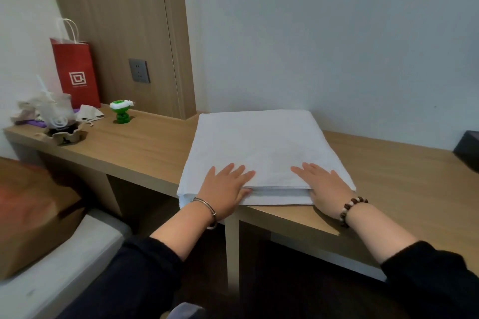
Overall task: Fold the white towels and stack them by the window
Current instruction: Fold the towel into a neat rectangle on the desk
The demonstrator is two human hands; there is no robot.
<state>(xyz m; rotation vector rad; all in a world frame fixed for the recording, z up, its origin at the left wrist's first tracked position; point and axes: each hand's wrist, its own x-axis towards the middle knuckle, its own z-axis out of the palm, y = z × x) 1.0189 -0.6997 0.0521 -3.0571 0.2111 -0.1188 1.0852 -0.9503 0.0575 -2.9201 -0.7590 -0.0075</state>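
A folded white towel point(261, 147) lies flat on the wooden desk point(145, 147), its near edge showing several layers at the desk's front edge. My left hand point(225, 186) rests palm down on the towel's near left part, fingers spread, thumb tucked at the layered edge. My right hand point(324, 184) lies palm down on the near right part, its thumb hidden under the top layers. Both hands press on the cloth; neither lifts it. No window shows in this view.
At the desk's far left stand a red paper bag point(76, 72), a plastic cup with a straw point(55, 114), crumpled paper point(89, 114) and a green toy point(121, 111). A dark object point(467, 147) sits at the right edge. A brown bag point(33, 215) rests lower left.
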